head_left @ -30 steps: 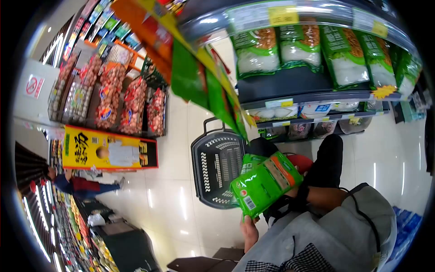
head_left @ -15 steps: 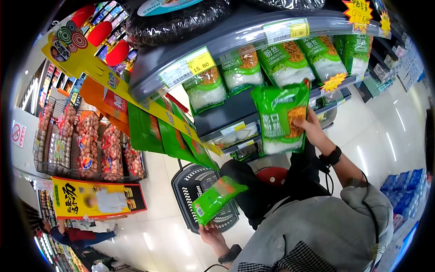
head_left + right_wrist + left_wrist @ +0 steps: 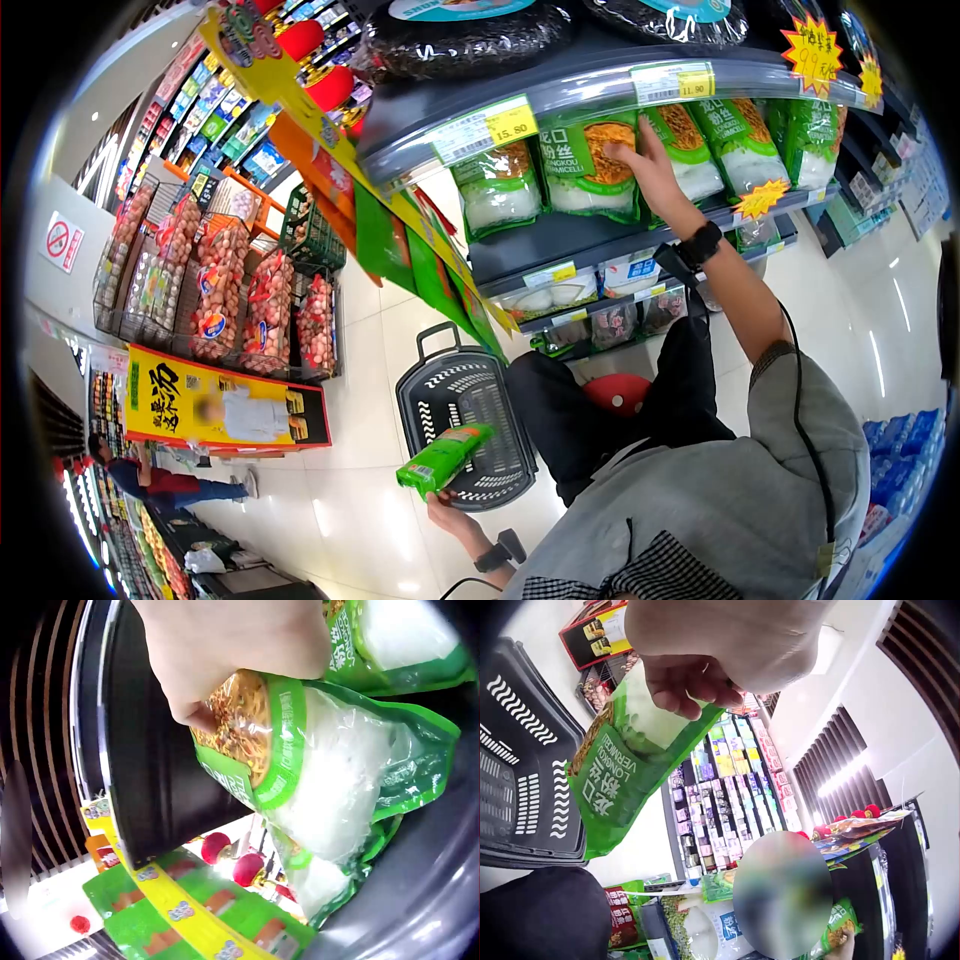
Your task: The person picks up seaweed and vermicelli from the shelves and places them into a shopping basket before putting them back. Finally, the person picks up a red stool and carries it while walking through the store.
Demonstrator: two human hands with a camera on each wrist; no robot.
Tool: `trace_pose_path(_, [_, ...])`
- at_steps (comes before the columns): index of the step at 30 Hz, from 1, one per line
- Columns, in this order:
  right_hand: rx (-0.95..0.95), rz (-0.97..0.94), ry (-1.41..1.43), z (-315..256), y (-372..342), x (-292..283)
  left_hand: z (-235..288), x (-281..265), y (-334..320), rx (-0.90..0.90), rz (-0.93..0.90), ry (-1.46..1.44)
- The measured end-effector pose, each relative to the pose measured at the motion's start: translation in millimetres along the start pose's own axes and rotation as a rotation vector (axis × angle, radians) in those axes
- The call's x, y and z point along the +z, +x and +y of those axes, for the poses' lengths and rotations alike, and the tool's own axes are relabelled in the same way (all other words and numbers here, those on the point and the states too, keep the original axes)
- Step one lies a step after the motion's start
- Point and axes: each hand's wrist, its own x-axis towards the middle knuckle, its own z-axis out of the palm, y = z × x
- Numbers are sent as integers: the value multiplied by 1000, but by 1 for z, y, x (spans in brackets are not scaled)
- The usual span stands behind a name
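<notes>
Over the dark shopping basket (image 3: 420, 385), my left hand (image 3: 447, 512) pinches the end of a green bag of vermicelli (image 3: 440, 458). The left wrist view shows this bag (image 3: 622, 769) hanging from the curled fingers, its lettering and white noodles visible. My right hand (image 3: 660, 190) reaches to the shelf and grips a second vermicelli bag (image 3: 585, 195), thumb across its printed front. This bag stands in the row between other vermicelli bags. Up close in the right wrist view, the hand (image 3: 240, 637) covers the top of the bag (image 3: 330, 780), and its clear lower part shows white noodles.
Just above the right hand runs the upper shelf's edge with price tags (image 3: 485, 130). A yellow hanging sign strip (image 3: 400, 215) with green flaps juts out left of the shelf. Beyond stand egg racks (image 3: 215, 280) and a distant person (image 3: 165, 480). A red stool (image 3: 615, 393) is between the legs.
My right hand has carried its vermicelli bag from in front of the shelf up into the row. The left hand keeps its bag, now lower over the basket.
</notes>
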Motion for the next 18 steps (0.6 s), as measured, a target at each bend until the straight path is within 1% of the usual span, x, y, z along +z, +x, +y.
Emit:
trace_pose_path(1, [-3,-7,3,4,4,2,-4,-3,-1,-8,0,62])
trace_pose_path(2, [37,-3,-49,7,9,4,-8,-5,-1,-16,-1,123])
trace_pose_path(3, [76,2,-103,9,11,7,-12,-6,-2,-15,4,117])
trace_pose_path(4, [55,29,-129,11,11,11,-16,-8,-3,0,-5,136])
trace_pose_path(8, [47,-16,-141,8,14,14,-28,-13,-5,8,-40,183])
trace_pose_path(11, [15,-57,-210,14,17,8,-33,-7,-8,27,-63,223])
trace_pose_path(13, [-38,-80,-254,19,17,4,-35,-1,-9,34,-67,222])
trace_pose_path(14, [-39,-77,-257,20,14,0,-38,-2,-8,43,-101,228])
trace_pose_path(16, [-158,-144,-573,12,-1,2,-37,2,-9,33,-104,223])
trace_pose_path(18, [-135,-164,-561,5,-10,3,-38,4,-9,24,-103,219])
